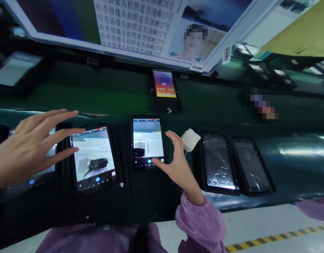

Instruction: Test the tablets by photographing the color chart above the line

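My left hand (30, 144) hovers open with fingers stretched out over the left edge of a lit phone (92, 158) that shows a camera preview. My right hand (177, 161) is open beside a second lit phone (148, 142), its thumb close to the phone's lower right corner near the blue shutter button. A small white cloth (190, 139) sticks out behind the fingers of my right hand; whether they hold it I cannot tell. Both phones lie in black holders on the green belt (111, 95).
Two dark phones (217, 161) (251, 166) with film on them lie to the right. Another lit phone (164, 84) stands farther back on the belt. A test chart board (140, 28) hangs above. A yellow-black floor stripe (277, 237) runs at lower right.
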The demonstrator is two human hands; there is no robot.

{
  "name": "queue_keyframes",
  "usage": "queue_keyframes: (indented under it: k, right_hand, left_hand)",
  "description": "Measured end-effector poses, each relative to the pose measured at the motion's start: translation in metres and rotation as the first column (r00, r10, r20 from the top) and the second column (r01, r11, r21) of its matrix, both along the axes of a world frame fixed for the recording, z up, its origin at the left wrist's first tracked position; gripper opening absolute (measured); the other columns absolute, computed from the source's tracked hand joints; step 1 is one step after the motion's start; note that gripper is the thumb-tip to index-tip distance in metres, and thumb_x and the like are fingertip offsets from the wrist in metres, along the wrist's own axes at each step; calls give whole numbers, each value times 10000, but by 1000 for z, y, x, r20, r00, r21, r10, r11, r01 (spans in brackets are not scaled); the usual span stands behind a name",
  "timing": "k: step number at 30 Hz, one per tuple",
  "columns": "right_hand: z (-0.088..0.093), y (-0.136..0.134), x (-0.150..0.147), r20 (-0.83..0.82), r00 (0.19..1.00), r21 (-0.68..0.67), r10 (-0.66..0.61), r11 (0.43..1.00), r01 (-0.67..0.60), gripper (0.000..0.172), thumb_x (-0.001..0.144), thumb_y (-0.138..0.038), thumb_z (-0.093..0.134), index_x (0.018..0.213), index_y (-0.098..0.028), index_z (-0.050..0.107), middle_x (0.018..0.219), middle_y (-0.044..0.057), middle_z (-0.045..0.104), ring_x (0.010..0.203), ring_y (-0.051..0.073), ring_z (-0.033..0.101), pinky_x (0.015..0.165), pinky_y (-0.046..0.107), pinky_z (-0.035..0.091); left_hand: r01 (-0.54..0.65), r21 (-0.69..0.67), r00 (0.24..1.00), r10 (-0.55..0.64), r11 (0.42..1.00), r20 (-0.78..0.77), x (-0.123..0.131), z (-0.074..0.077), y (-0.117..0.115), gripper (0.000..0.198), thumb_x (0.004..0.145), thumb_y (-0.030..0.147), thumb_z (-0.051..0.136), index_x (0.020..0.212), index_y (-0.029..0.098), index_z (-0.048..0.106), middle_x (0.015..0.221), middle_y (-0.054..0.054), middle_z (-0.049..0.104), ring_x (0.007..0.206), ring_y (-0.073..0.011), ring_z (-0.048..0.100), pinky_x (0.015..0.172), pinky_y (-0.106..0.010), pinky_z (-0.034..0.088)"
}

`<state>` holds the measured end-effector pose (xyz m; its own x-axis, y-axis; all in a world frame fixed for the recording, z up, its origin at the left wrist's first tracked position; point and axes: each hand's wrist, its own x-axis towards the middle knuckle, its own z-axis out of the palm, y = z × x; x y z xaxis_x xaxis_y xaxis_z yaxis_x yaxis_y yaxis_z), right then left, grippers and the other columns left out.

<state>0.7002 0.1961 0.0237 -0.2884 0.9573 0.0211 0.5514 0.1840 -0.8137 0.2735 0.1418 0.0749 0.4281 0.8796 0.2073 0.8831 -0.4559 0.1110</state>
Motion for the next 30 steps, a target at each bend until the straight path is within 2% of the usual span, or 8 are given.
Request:
queue_keyframes:
  k: [3, 6, 9, 14, 22, 30]
  right_hand:
    - [-2, 28, -5, -131, 988, 57, -76, 995, 84, 756, 890, -470, 805, 1530, -329, 428, 1629, 97, 400, 1573, 313, 365, 1331, 599, 292]
    - [-15, 57, -18, -228, 958, -12, -175, 984, 176, 707, 875, -496, 756, 1485, -271, 477, 1576, 131, 450, 1528, 326, 432, 1303, 577, 356]
    - [-34, 71, -30, -253, 937, -82, -240, 971, 227, 670, 888, -514, 706, 1462, -235, 503, 1526, 160, 492, 1477, 334, 495, 1277, 572, 394]
    - [-50, 72, -35, -265, 929, -97, -259, 965, 242, 611, 936, -524, 662, 1451, -219, 540, 1484, 160, 533, 1422, 312, 547, 1270, 540, 405]
    - [-49, 75, -35, -295, 916, -99, -272, 962, 254, 500, 989, -470, 598, 1411, -202, 603, 1457, 150, 574, 1367, 286, 588, 1223, 498, 458]
    - [-51, 74, -34, -319, 884, -142, -343, 939, 313, 437, 1003, -450, 572, 1361, -216, 659, 1387, 137, 656, 1174, 272, 674, 1054, 493, 571]
  left_hand:
    - [130, -12, 987, -131, 991, -98, 2, -9, 32, 433, 1094, 465, 472, 1496, 320, 542, 1685, -135, 430, 1549, -420, 407, 1167, -682, 430]
    - [217, -54, 968, -222, 975, -118, 12, -18, 61, 400, 1090, 499, 486, 1388, 288, 650, 1642, -129, 489, 1520, -396, 443, 1138, -644, 480]
    - [274, -87, 952, -283, 958, -114, 24, -25, 80, 353, 1071, 465, 548, 1337, 292, 703, 1627, -127, 519, 1522, -381, 462, 1157, -609, 482]
    - [327, -130, 934, -341, 936, -109, 35, -30, 97, 338, 1007, 405, 673, 1323, 299, 731, 1635, -127, 526, 1531, -386, 462, 1206, -609, 441]
    - [293, -215, 915, -338, 932, -218, 36, -27, 121, 299, 992, 438, 690, 1217, 259, 771, 1628, -138, 533, 1552, -391, 426, 1217, -609, 413]
    - [325, -231, 900, -375, 917, -222, 36, -30, 131, 227, 924, 434, 788, 1089, 278, 789, 1564, -99, 610, 1532, -372, 453, 1206, -574, 401]
